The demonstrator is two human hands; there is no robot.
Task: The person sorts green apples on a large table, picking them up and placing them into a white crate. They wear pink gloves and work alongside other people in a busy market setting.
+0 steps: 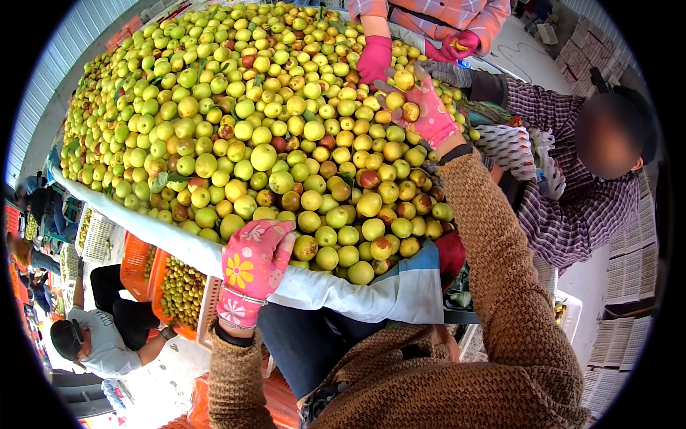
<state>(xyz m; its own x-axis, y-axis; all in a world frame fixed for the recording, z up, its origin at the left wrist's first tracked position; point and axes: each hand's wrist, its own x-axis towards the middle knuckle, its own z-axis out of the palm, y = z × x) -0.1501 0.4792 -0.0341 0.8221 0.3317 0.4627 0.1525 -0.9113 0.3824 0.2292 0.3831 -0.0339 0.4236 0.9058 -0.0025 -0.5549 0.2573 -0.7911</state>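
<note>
Head view's up on my monitor, quick pass. Where's the fruit heap [263,157]?

"Middle of the scene: yellow-green, some brown-red patches, spreading from the near cloth rim [343,294] to far left."

"Hands?"

"Right hand [431,119], pink flowered glove, reaches to the heap's far right. Fingers spread and partly bent around two fruits, a farther fruit [404,79] and a nearer fruit [410,111]. I can't tell if they're gripped or just resting there. Left hand [250,266], similar glove, curls at the near edge by the cloth. Fingertips hidden, so I can't say if it holds anything."

"Crowding?"

"Yes. One co-worker's magenta glove [375,61] sits just beyond the right hand, another's grey glove [448,74] close by. White foam netting [506,146] to the right."

"How do I do this well?"

"My call: cradle, don't pinch; skins probably bruise. Two at once risks a drop, so I'd settle one deeper in the palm before adding the other. Lift off the top so the slope doesn't slide. I'd keep clear of those other gloves, and use the left hand to stop strays at the rim."
</note>
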